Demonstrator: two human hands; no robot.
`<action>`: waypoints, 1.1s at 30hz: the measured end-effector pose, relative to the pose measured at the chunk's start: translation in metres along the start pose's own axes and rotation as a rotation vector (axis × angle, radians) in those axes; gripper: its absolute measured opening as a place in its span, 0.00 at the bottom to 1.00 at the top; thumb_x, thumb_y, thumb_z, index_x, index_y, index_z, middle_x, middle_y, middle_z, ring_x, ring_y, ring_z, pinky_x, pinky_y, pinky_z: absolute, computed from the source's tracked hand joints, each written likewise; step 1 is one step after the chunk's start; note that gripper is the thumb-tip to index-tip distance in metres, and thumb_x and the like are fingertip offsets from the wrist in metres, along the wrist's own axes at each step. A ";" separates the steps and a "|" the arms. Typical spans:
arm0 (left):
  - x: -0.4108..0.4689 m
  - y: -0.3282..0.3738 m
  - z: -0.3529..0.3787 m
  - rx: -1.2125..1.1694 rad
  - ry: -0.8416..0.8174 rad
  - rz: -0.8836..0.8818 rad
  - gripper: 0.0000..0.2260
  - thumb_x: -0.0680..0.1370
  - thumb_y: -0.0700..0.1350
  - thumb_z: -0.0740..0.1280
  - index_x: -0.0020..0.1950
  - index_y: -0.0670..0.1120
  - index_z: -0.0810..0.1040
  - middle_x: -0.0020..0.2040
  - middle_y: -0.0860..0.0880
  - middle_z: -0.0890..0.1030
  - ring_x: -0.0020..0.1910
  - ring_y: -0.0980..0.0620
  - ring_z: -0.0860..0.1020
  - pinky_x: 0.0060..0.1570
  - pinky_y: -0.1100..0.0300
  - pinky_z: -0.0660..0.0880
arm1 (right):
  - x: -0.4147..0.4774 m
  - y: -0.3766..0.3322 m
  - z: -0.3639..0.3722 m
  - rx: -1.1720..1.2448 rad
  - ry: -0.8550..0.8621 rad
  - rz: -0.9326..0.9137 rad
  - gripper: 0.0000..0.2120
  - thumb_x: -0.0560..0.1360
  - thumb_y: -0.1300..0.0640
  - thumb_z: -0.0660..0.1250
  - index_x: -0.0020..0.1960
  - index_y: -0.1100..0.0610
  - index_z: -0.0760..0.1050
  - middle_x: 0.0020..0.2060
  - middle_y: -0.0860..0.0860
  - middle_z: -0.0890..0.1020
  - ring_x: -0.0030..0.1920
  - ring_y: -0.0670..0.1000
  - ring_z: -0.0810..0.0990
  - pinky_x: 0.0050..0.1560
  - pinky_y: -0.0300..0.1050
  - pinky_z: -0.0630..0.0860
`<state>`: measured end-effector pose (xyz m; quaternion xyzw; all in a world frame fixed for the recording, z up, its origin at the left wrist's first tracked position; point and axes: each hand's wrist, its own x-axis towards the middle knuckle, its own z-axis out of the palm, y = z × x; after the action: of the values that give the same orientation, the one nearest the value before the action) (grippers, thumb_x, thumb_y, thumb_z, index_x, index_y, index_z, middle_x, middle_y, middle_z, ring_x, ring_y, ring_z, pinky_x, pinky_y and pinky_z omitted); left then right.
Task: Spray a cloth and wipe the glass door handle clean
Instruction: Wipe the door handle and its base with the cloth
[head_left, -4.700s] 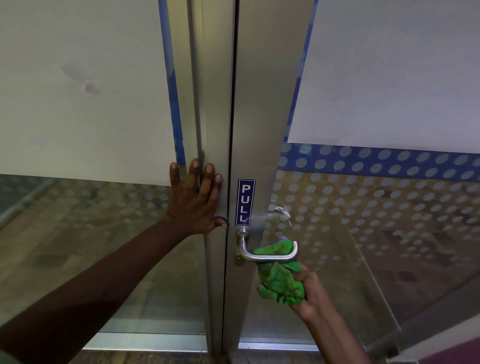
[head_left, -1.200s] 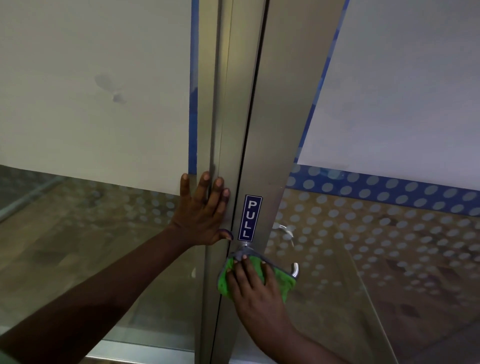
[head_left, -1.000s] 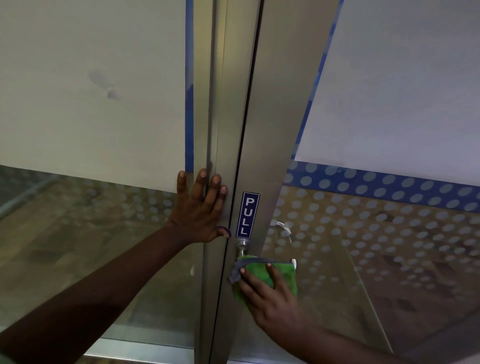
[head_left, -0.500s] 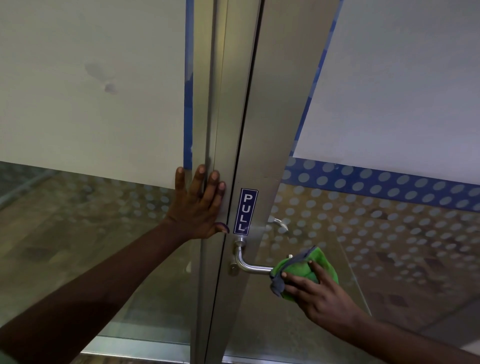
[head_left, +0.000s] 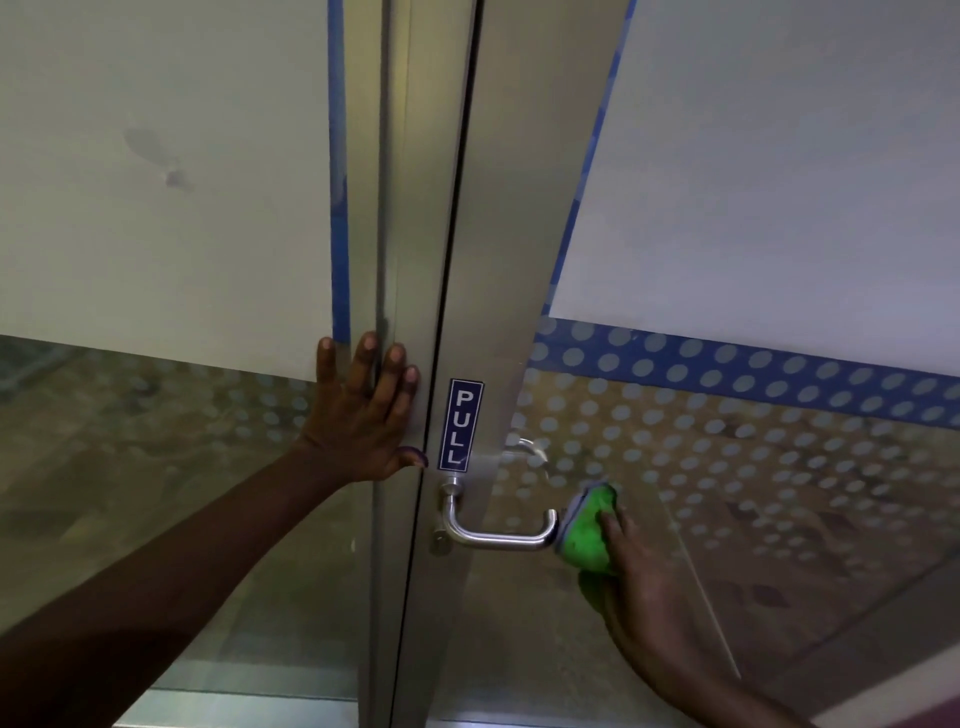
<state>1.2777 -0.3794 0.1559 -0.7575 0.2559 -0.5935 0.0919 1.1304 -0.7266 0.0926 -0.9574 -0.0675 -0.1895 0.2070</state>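
Our right hand (head_left: 641, 582) has slid the cloth (head_left: 589, 530) off the bar to the handle (head_left: 498, 538) tip, fingers closed on it (bar looks wiped); left hand (head_left: 363, 415) stays spread flat on the door frame (head_left: 410, 234).

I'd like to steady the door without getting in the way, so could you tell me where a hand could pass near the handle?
Free: the metal stile below the handle, and the dotted glass above the green cloth. Crowded: the handle's free end, where the right hand presses the cloth, and the frame left of the PULL sign, covered by the left hand.
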 end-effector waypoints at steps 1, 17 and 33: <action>0.000 0.000 0.000 0.002 -0.003 -0.001 0.42 0.76 0.70 0.42 0.78 0.39 0.52 0.80 0.39 0.47 0.78 0.34 0.47 0.71 0.28 0.43 | -0.001 -0.018 -0.001 0.217 0.036 0.217 0.20 0.68 0.62 0.67 0.59 0.53 0.79 0.51 0.60 0.85 0.47 0.58 0.84 0.50 0.45 0.78; 0.001 0.000 -0.001 0.005 -0.005 0.001 0.42 0.76 0.69 0.42 0.78 0.39 0.51 0.80 0.39 0.47 0.78 0.34 0.47 0.71 0.27 0.44 | 0.029 -0.067 0.006 1.425 0.123 1.209 0.15 0.73 0.70 0.55 0.55 0.64 0.76 0.53 0.69 0.80 0.52 0.72 0.79 0.54 0.79 0.71; 0.003 0.000 -0.002 -0.012 0.009 -0.005 0.42 0.76 0.69 0.43 0.78 0.38 0.51 0.80 0.40 0.46 0.78 0.34 0.47 0.71 0.27 0.44 | 0.022 -0.056 0.012 -0.203 0.071 -0.295 0.22 0.70 0.65 0.58 0.62 0.62 0.76 0.58 0.59 0.82 0.61 0.59 0.79 0.59 0.53 0.68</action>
<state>1.2761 -0.3801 0.1588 -0.7559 0.2581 -0.5957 0.0848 1.1433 -0.6692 0.1117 -0.9458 -0.1804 -0.2575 0.0817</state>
